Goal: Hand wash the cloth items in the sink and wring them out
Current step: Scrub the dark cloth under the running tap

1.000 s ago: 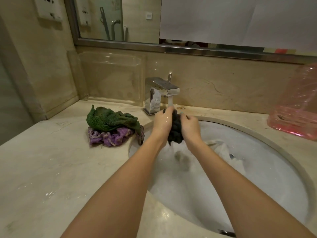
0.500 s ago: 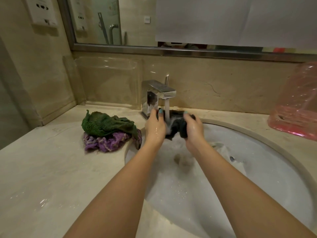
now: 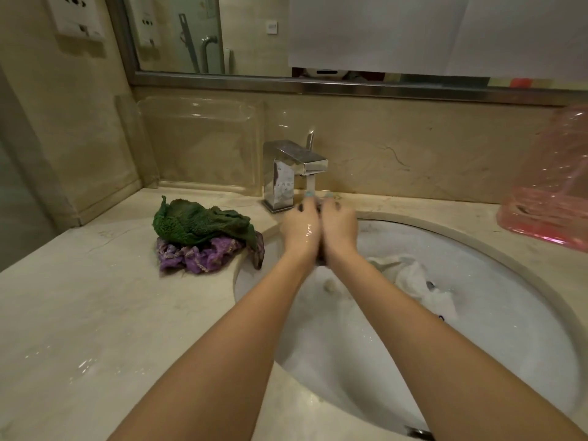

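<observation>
A pale marble countertop (image 3: 111,313) is spreading across the view, with a round white sink (image 3: 477,329) set into it and holding cloudy, soapy water. A square chrome faucet (image 3: 286,176) is standing at the sink's back rim, and a thin stream of water (image 3: 311,184) is running from its spout. A framed mirror (image 3: 178,33) is hanging above the beige stone backsplash, a wall socket (image 3: 76,17) is sitting on the left wall, and a clear plastic panel (image 3: 200,144) is leaning in the back corner. A pink plastic bag (image 3: 550,192) is resting on the counter at the right edge.

Left of the sink, a crumpled green towel (image 3: 197,222) is lying on top of a purple cloth (image 3: 197,259), whose edge is hanging over the sink's rim. A white cloth (image 3: 410,275) is soaking in the sink, just right of the forearms.

Both bare arms are reaching forward over the sink. The left hand (image 3: 299,230) and the right hand (image 3: 339,227) are pressing together side by side directly under the stream, wet and slightly blurred. Their fingers are closing around a dark cloth (image 3: 320,260), which is showing only as dark bits between the fingers and below the wrists.
</observation>
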